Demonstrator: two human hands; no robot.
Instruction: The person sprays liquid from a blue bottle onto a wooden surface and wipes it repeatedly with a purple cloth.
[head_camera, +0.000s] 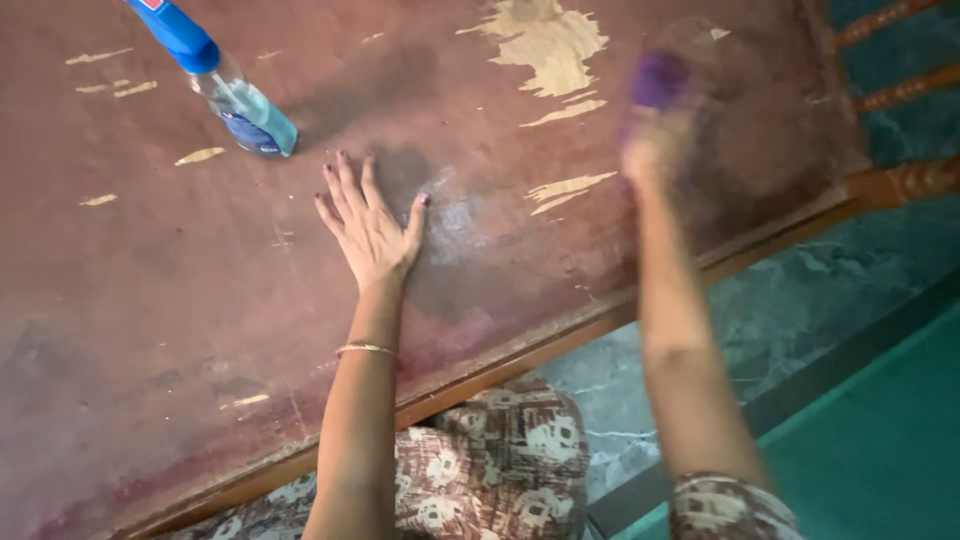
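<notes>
My left hand (366, 222) lies flat, palm down and fingers spread, on a worn reddish-brown wooden table (150, 300). It holds nothing. A thin bangle sits on that wrist. My right hand (650, 140) is blurred with motion over the right part of the table top, closed on a purple cloth (660, 80). A clear spray bottle (235, 95) with a blue head and blue liquid stands on the table just up and left of my left hand, not touching it.
Patches of bare pale wood (545, 45) show where the finish has peeled. The table's front edge (520, 355) runs diagonally. A wooden chair part (905, 90) stands at the right. Green marbled floor (800, 310) lies below.
</notes>
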